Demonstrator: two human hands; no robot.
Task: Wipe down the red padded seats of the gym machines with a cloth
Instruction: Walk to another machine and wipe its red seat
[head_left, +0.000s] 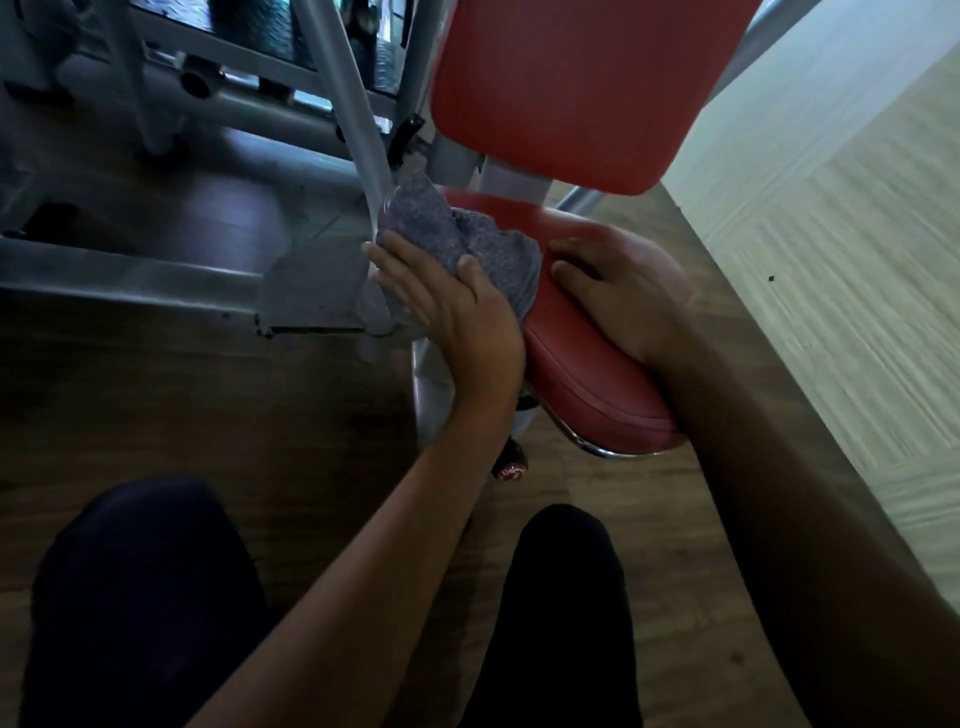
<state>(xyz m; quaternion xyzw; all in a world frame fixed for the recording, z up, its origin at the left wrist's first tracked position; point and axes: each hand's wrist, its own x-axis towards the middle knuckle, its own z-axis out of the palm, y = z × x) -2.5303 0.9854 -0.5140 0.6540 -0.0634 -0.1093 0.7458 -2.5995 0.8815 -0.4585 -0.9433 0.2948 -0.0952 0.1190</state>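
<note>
A red padded seat (582, 358) juts toward me at the middle of the view, with a red padded backrest (566, 88) upright behind it. A crumpled grey cloth (457, 234) lies against the seat's left side and the grey post beside it. My left hand (447, 306) presses on the cloth, with its fingers stretched over the left edge and its thumb on top. On the seat's right top rests my right hand (618, 291), fingers relaxed, holding nothing.
Grey steel frame tubes (343, 109) and a base plate (311, 291) of the machine stand to the left on a dark wood floor. A pale wall (841, 260) runs along the right. My dark-clothed knees (145, 597) fill the bottom. A small red knob (511, 467) sits under the seat.
</note>
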